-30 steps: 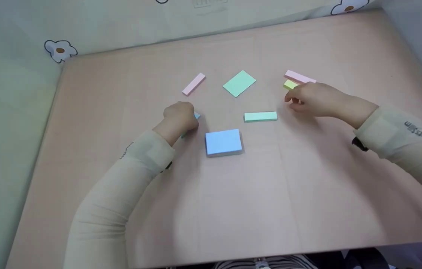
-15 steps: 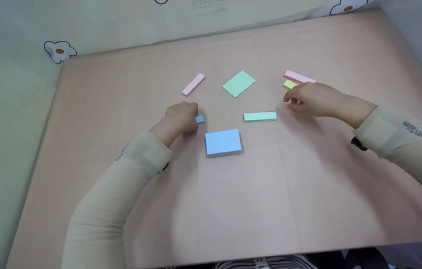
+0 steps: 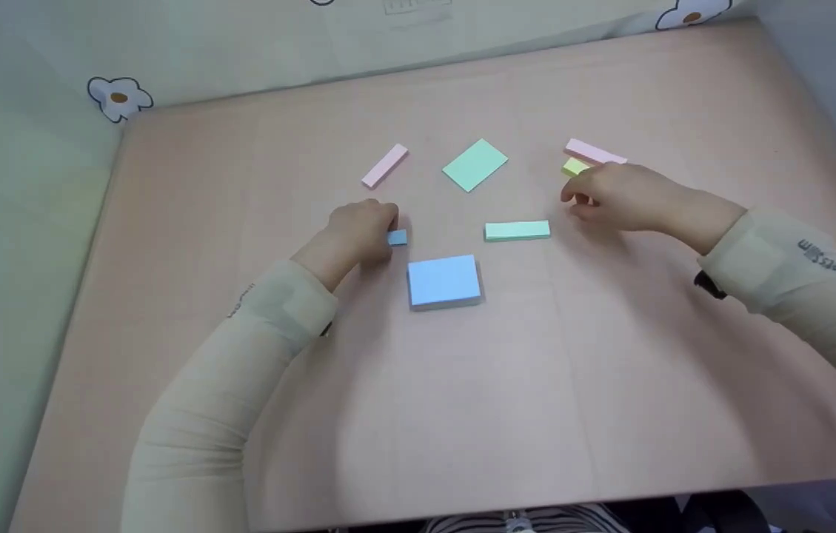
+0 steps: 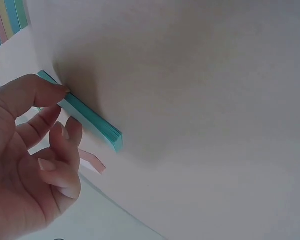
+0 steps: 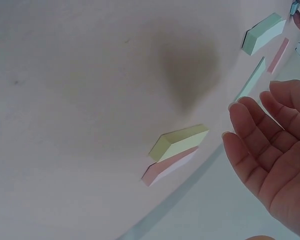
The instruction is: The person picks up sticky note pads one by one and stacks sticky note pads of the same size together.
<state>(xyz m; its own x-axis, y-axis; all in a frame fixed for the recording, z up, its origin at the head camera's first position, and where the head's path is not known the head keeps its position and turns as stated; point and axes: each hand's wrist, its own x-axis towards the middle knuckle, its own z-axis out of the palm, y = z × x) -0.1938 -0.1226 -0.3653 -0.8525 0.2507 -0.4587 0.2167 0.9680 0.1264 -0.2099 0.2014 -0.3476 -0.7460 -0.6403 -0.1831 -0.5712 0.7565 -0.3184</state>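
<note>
My left hand (image 3: 362,231) pinches a narrow blue sticky-note pad (image 4: 92,120) between thumb and forefinger, close over the table. In the head view only the pad's right end shows past the hand. The other fingers curl loosely without holding anything. My right hand (image 3: 621,196) hovers over the right part of the table, fingers loosely bent and holding nothing. Just beyond it lie a narrow yellow sticky-note pad (image 5: 179,141) and a narrow pink one (image 3: 595,152), side by side; the hand partly covers both in the head view.
A thick blue block of notes (image 3: 443,281) lies front centre, with striped sides (image 4: 10,20) in the left wrist view. Behind it are a narrow green pad (image 3: 517,231), a green rectangular pad (image 3: 475,165) and a pink strip pad (image 3: 385,166). Walls border the table's back and sides.
The narrow blue pad has turned in my left hand, from slanted to roughly level, its end now pointing right. The left hand shifted slightly; my right hand stays where it was.
</note>
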